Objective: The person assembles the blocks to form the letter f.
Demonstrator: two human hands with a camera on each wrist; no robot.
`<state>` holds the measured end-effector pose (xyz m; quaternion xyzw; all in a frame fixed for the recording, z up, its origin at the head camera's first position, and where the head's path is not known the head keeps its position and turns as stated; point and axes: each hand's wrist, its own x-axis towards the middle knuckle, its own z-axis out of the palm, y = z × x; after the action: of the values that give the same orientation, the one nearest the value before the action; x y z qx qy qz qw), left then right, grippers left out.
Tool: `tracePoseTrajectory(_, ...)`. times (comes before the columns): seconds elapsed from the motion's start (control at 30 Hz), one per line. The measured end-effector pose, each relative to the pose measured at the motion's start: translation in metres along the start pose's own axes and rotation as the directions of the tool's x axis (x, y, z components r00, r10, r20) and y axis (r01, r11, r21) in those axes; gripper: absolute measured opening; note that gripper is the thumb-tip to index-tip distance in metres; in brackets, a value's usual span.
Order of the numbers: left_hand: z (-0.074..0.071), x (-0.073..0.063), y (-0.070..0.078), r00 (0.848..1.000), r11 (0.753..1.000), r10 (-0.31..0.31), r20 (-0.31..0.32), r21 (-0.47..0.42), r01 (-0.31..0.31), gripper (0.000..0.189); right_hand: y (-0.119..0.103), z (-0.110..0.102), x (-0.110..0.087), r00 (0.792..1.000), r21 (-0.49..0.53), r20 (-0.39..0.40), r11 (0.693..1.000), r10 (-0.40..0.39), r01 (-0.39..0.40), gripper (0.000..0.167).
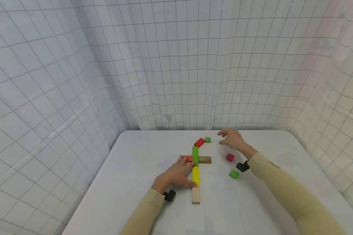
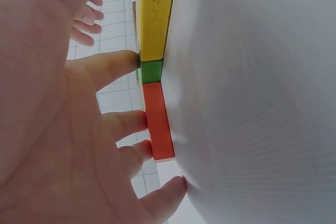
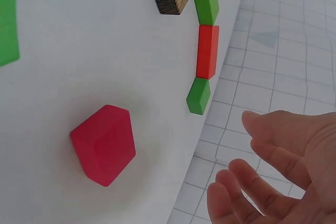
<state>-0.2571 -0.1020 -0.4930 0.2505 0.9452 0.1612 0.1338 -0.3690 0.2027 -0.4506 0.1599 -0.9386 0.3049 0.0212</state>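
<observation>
My left hand (image 1: 176,174) rests over a row of wooden blocks, its fingers spread. In the left wrist view, fingertips touch the orange block (image 2: 158,121) and the edge near the green block (image 2: 152,71). The thumb lies by the joint of the yellow block (image 1: 195,176) and the plain wood block (image 1: 195,195). A dark brown block (image 1: 205,160) sticks out to the right of the long green block (image 1: 195,151). Past its far end, a red block (image 1: 199,142) lies slanted, meeting a small green block (image 1: 208,139). My right hand (image 1: 233,139) hovers to their right, loosely bent, holding nothing.
A crimson cube (image 1: 230,157) and a loose green block (image 1: 233,174) lie on the white table (image 1: 129,169), below and near the right forearm. White gridded curtains (image 1: 176,65) stand behind the table and at both sides.
</observation>
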Motion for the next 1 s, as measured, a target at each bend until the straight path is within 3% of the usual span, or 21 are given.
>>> tracePoseTrajectory(0.27,0.001,0.002,-0.002,1.000,1.000,-0.003,0.000,0.012,0.003,0.099,0.003,-0.012,-0.021,1.000,-0.004,-0.002,1.000,-0.007,0.007,0.038)
tracePoseTrajectory(0.63,-0.001,-0.001,0.001,1.000,1.000,-0.001,0.007,-0.020,0.001,0.099,0.021,-0.011,-0.045,1.000,0.006,0.012,1.000,0.008,-0.009,0.038)
tracePoseTrajectory(1.0,-0.001,-0.001,0.001,1.000,1.000,-0.009,0.012,-0.012,0.009,0.099,0.045,-0.005,-0.066,0.997,0.127,0.038,0.989,0.070,-0.075,0.043)
